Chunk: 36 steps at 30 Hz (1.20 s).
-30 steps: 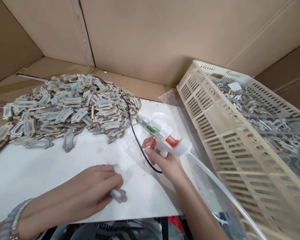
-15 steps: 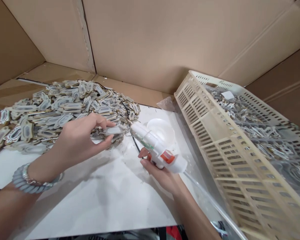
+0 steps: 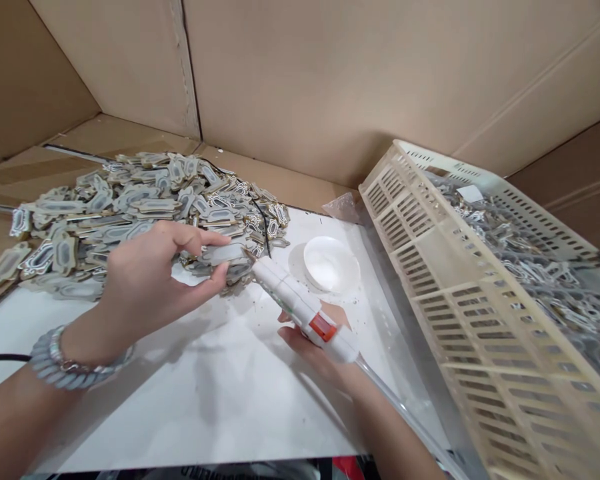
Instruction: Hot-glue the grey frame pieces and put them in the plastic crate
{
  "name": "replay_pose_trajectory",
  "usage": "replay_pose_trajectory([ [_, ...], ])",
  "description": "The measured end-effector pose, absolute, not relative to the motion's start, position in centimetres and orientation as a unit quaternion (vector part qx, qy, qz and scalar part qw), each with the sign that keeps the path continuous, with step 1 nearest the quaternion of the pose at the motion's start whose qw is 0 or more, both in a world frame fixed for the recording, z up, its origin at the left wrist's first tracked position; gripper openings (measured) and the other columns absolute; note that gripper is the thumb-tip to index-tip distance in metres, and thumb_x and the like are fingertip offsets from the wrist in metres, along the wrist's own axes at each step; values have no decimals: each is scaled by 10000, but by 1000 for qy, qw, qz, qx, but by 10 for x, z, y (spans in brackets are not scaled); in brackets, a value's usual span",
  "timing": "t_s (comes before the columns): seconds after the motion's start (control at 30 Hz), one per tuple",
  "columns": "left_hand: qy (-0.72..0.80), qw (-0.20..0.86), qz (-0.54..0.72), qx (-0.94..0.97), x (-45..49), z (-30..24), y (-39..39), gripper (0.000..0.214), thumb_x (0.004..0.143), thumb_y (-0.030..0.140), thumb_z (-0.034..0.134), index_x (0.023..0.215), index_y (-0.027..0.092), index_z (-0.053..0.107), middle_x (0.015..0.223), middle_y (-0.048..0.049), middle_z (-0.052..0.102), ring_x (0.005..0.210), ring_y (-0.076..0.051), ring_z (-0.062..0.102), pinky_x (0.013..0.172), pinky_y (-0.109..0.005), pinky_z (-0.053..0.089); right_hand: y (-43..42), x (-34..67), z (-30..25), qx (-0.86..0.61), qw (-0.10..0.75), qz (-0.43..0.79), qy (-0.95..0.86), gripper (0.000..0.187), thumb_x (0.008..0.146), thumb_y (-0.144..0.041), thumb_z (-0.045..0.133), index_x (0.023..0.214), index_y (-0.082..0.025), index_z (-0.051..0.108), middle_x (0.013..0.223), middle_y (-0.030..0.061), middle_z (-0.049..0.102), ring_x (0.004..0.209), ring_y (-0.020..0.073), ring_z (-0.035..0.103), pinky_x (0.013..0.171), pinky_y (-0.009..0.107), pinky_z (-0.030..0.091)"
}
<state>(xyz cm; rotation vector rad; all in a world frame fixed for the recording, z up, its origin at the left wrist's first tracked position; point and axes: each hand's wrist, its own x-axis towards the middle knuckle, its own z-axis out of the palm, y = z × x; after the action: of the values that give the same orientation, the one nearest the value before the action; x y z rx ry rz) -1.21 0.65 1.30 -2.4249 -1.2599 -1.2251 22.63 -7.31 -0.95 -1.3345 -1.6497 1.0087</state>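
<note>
My left hand pinches a flat, pale grey plate by its edges between thumb and forefinger, at the near side of a heap of similar framed pieces. In my right hand is a white hot glue gun with an orange-red switch, its fingers wrapped round the handle. A clear glue stick sticks out of the gun's rear. The metal nozzle is at the right end of the plate; whether it touches I cannot tell.
A white bowl stands behind the glue gun. To the right, a cream plastic crate holds bagged metal-looking parts. Cardboard walls enclose the white table. A black cable crosses the heap.
The glue gun has moved left and slightly down, uncovering more of the bowl. Its nozzle is now nearer the plate. My left hand keeps its pinch, and the view has shifted slightly.
</note>
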Motion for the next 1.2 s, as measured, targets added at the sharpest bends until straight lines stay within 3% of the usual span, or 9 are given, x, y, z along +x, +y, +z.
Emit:
replay_pose_trajectory([
  [0.23, -435, 33, -422, -795, -13, 14, 7, 345, 863, 425, 658, 744, 245, 388, 867, 4, 807, 701, -177, 736, 535, -268, 419, -76, 227, -14, -528, 381, 402, -644, 264, 847, -390, 713, 705, -233, 556, 630, -27, 506, 551, 129, 449, 543, 283, 356],
  [0.43, -454, 12, -422, -785, -13, 15, 6, 275, 844, 458, 668, 819, 250, 490, 865, 5, 805, 739, -202, 747, 586, -303, 503, -75, 228, -16, -529, 380, 389, -652, 238, 850, -383, 725, 729, -228, 592, 636, -28, 510, 559, 129, 444, 545, 283, 363],
  [0.83, -411, 62, -427, -803, -14, 14, 5, 197, 858, 349, 669, 859, 261, 493, 885, 40, 802, 820, -181, 757, 674, -291, 541, -75, 228, -14, -527, 375, 388, -657, 219, 862, -370, 699, 727, -237, 590, 644, -14, 536, 575, 150, 486, 563, 294, 376],
  [1.2, -441, 58, -419, -791, -13, 16, 5, 208, 864, 388, 661, 827, 261, 501, 863, 43, 795, 775, -204, 740, 547, -298, 452, -76, 229, -16, -533, 379, 389, -649, 226, 865, -382, 709, 725, -238, 605, 649, -10, 547, 581, 153, 501, 561, 292, 388],
])
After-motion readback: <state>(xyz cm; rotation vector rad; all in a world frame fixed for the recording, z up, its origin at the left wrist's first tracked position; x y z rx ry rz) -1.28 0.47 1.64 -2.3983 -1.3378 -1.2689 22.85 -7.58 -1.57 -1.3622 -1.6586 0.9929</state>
